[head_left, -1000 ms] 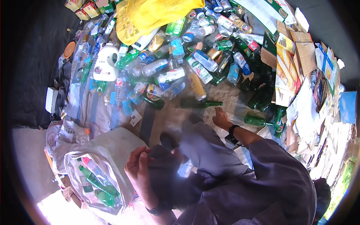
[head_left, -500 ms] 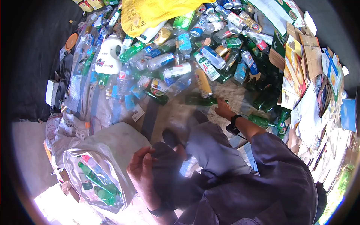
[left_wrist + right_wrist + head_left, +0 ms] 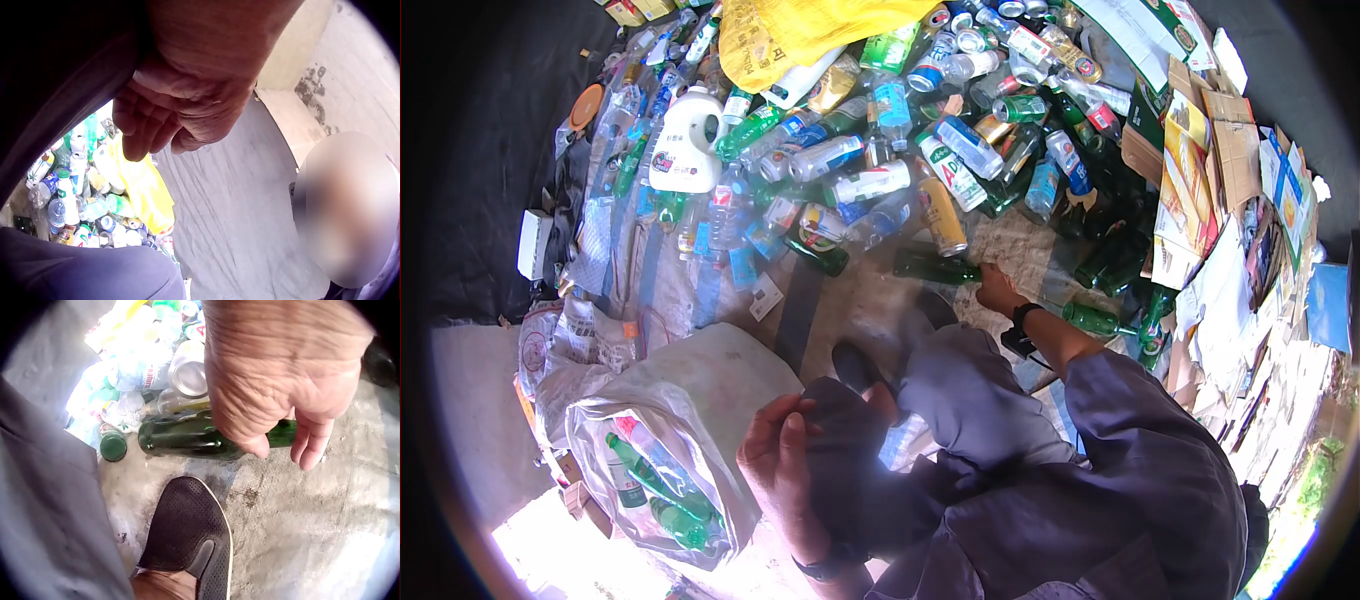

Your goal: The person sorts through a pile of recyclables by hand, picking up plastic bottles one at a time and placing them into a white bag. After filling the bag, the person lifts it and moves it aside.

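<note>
My right hand [image 3: 998,290] is at the neck of a green glass bottle [image 3: 928,266] that lies on its side on the ground sheet. In the right wrist view, thumb and fingers are curled round the neck of this bottle [image 3: 181,437], and its base points toward the pile. Part of the neck is hidden behind the hand. My left hand [image 3: 778,455] is by the left knee, its fingers loosely bent and nothing in them. The left wrist view shows the same hand [image 3: 187,100] hanging relaxed beside the dark clothing.
A heap of cans and plastic bottles [image 3: 870,185] spreads ahead, with a white jug [image 3: 685,150] and yellow bag [image 3: 800,40]. Another green bottle [image 3: 1092,319] lies right of my hand. Flattened cardboard [image 3: 1185,190] is stacked at right. A white sack [image 3: 730,365] holding green plastic bottles stands left.
My right hand has reached slightly forward and taken hold of the green bottle's neck. The left hand stays by the knee. The head view has shifted slightly.
</note>
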Available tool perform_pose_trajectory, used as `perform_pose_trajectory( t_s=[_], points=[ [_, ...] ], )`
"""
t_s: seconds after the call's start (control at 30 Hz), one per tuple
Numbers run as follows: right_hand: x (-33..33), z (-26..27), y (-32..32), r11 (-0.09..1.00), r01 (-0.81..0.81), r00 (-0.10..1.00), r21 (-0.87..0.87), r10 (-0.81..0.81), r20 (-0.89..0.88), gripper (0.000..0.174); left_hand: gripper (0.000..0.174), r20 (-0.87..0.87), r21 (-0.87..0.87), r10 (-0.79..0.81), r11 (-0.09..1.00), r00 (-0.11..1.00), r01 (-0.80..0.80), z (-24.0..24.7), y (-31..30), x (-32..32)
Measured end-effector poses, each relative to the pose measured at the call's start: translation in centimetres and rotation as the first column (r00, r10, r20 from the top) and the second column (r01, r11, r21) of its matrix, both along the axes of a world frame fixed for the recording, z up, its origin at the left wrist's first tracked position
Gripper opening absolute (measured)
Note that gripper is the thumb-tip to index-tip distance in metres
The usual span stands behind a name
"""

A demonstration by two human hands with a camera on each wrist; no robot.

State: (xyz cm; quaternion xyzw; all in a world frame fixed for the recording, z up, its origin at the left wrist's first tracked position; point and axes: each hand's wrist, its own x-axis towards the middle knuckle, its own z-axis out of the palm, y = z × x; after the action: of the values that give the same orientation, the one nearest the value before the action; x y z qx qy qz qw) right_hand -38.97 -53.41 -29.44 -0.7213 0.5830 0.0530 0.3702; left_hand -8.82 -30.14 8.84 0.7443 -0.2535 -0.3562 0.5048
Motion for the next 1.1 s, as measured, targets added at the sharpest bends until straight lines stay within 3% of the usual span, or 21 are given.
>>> perform_pose_trajectory(
  t_s=[0.3,0.4,0.47,0.67,0.8,0.9,0.97,1.1],
  points=[
    [0.2,-0.1,2.4,0.997,0.077,0.995,0.010,-0.076,-0.071,0.053,0.026,0.016,0.003,-0.006,1.000,1.000,0.006,0.1,-0.1,-0.1],
    [-0.2,-0.5,2.9,0.985,0.172,0.978,0.032,-0.166,-0.127,0.053,0.026,0.023,0.007,-0.004,1.000,1.000,0.003,0.0,0.0,-0.1],
    [-1.3,-0.4,2.9,0.967,0.211,0.951,0.141,-0.169,-0.260,0.054,0.026,0.015,0.007,-0.003,1.000,1.000,0.003,0.0,0.0,-0.1],
    [-6.4,1.8,4.2,0.965,0.222,0.941,0.137,-0.175,-0.288,0.047,0.027,0.041,0.011,-0.032,0.999,0.999,0.032,0.1,-0.1,-0.2],
    [-12.2,-3.5,6.1,0.945,0.323,0.898,0.046,-0.291,-0.331,0.039,0.028,0.051,0.001,-0.036,0.999,0.998,0.036,0.2,-0.3,-0.4],
    [-14.2,-2.3,8.0,0.980,0.196,0.897,-0.026,-0.190,-0.400,0.040,0.028,0.049,0.002,-0.034,0.999,0.998,0.034,0.1,-0.2,-0.5],
    [-14.8,0.6,8.2,0.970,0.192,0.903,0.151,-0.114,-0.415,0.048,0.028,0.044,-0.008,-0.033,0.999,0.998,0.034,0.1,-0.5,-0.7],
    [-14.5,2.6,9.5,0.974,0.124,0.918,0.187,-0.041,-0.395,0.051,0.027,0.074,0.001,-0.047,0.999,0.996,0.047,0.4,-0.9,-0.9]
  ],
)
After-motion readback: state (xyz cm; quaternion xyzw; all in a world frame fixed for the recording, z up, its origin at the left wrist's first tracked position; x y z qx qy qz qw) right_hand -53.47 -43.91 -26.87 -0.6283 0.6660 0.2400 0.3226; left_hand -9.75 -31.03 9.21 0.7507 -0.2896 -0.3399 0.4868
